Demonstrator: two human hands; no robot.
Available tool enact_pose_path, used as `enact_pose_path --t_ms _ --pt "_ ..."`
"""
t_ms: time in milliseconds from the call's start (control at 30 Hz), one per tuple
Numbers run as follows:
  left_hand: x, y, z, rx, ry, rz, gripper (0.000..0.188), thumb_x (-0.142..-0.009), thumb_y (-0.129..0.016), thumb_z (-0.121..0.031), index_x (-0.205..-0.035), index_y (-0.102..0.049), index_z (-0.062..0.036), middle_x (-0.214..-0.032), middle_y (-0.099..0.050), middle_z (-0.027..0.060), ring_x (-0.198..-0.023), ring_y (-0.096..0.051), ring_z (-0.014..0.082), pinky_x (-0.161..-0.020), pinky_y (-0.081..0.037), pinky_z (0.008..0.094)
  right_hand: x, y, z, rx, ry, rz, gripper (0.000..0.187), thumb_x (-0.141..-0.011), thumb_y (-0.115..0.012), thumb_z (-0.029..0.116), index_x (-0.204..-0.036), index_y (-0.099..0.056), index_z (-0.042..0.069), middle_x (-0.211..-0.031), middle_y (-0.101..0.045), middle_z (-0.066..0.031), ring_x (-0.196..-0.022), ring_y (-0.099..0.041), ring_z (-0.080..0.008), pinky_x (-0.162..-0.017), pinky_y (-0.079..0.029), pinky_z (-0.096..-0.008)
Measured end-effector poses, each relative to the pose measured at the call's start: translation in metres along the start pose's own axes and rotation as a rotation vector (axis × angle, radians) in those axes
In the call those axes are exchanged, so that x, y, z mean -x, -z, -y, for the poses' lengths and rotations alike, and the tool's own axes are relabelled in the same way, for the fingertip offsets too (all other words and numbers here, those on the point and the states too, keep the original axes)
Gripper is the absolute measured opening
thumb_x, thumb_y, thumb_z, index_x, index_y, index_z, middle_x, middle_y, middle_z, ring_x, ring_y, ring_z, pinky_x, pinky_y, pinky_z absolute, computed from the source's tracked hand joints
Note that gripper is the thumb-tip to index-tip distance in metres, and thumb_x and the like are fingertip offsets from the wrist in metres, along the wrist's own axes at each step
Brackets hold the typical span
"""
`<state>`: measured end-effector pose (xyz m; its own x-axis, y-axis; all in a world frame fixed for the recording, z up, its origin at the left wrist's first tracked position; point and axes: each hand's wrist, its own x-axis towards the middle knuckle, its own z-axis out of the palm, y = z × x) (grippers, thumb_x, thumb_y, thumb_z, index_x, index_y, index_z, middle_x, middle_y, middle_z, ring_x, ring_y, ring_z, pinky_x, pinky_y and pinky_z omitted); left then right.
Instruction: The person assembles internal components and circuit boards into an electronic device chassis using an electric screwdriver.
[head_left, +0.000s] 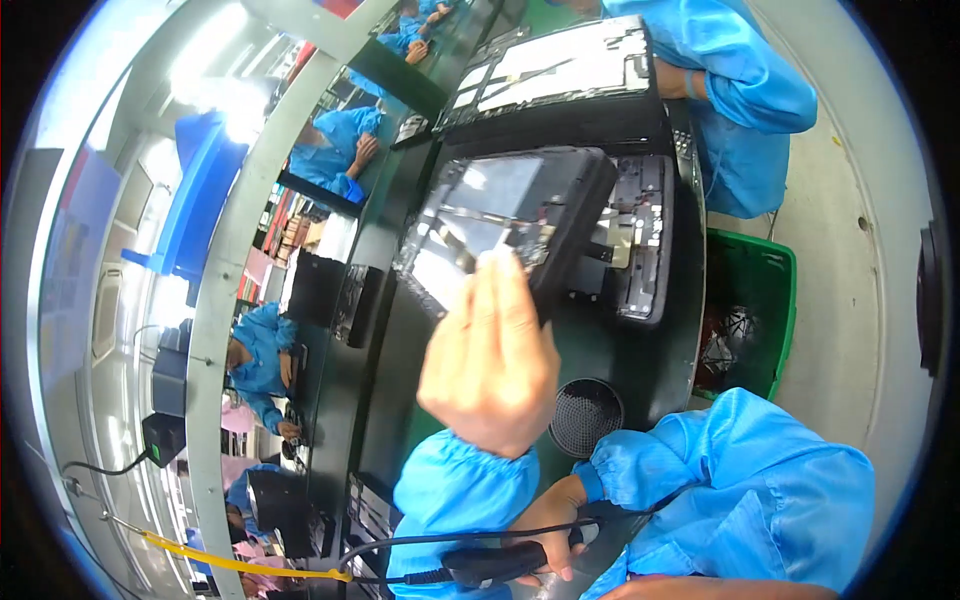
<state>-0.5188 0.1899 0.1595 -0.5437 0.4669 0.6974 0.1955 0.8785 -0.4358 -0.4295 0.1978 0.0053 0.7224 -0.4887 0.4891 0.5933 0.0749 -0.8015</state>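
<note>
The left hand [490, 360], out of a blue fabric sleeve [465, 485], reaches forward with its fingers drawn together, their tips at the face of a black rectangular device with pale panels and exposed flat cables [500, 200]; blur hides whether they pinch anything. That device lies ahead on the dark green table [645, 375], set askew and overlapping a second black open-faced casing [645, 240] to its right. The right hand [550, 530], low in the view, is curled around a black corded handheld tool with a pale tip [490, 563]. A round black perforated disc [587, 418] sits on the table between the device and the right hand's sleeve. Beyond the device is a thick black stack topped by a white panel [565, 70], near a co-worker in blue [745, 70]. A green plastic bin [794, 300] stands beside the table's right edge
</note>
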Motion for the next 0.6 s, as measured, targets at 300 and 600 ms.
enact_pose_path --t_ms 300,600 --pt "-0.01 -0.043 -0.064 0.175 -0.016 0.049 0.04 -0.083 -0.061 -0.033 -0.101 -0.063 0.0028 -0.099 -0.064 0.0179 -0.087 -0.062 0.0308 -0.07 -0.047 0.0356 0.006 0.004 -0.007 -0.025 -0.041 0.056 0.046 -0.063 -0.076 0.007 -0.1 -0.05 -0.001 -0.056 -0.051 -0.0052 -0.04 -0.048 -0.0144 -0.037 -0.035 -0.0263" --pt "0.002 -0.07 -0.061 0.472 -0.057 -0.089 0.037 -0.07 -0.071 -0.027 -0.1 -0.064 -0.0071 -0.106 -0.063 0.0152 -0.102 -0.058 0.0332 -0.094 -0.035 0.0497 0.004 0.011 -0.015 -0.068 -0.033 0.153 0.046 -0.065 -0.077 0.008 -0.099 -0.048 -0.003 -0.051 -0.051 -0.0043 -0.039 -0.049 -0.0132 -0.037 -0.036 -0.0255"
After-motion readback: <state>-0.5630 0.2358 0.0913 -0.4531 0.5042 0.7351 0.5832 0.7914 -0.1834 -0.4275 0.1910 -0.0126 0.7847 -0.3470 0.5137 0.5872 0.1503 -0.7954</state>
